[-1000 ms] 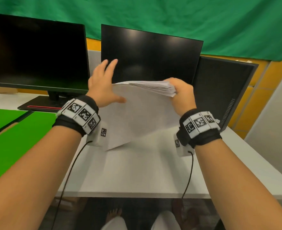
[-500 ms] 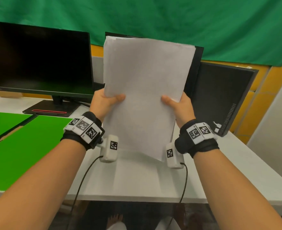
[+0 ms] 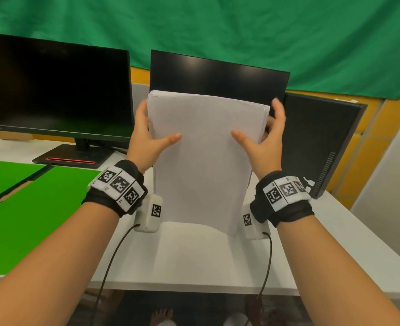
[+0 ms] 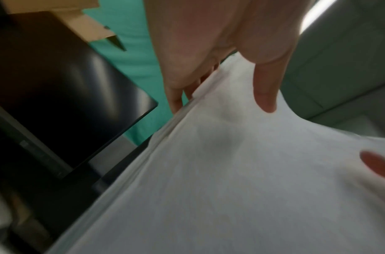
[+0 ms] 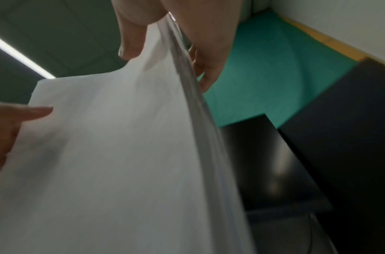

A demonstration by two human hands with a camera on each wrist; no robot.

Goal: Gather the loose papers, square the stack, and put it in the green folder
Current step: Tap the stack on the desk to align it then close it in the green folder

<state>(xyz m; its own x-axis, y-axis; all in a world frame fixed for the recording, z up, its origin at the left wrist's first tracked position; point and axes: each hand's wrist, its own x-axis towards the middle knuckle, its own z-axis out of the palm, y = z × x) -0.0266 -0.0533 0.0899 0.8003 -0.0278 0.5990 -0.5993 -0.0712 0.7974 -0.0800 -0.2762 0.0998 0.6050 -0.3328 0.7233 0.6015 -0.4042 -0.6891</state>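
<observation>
The stack of papers (image 3: 203, 161) is plain white, thin matte sheets, rectangular, with the sheet edges at the top and right side slightly fanned and not quite flush. It stands upright on its short bottom edge on the white bench (image 3: 194, 260), near the middle of the bench's width, its long axis vertical and its broad face turned toward the person. The lower corner on the right bows a little.

The left hand (image 3: 147, 140) holds the stack's left long edge: thumb pressed on the front face, fingers (image 3: 142, 111) straight up along the edge and behind it. The right hand (image 3: 264, 142) mirrors this on the right long edge, thumb on the front, fingers (image 3: 277, 111) reaching up behind. Both wrist views are blurred but show the thumb on the smooth sheet and the layered edge beside the fingers.

The green folder (image 3: 29, 220), flat and bright, lies open at the bench's left edge. Three black, glossy monitors (image 3: 53, 90) stand along the far edge, before a green cloth backdrop (image 3: 241, 31).
</observation>
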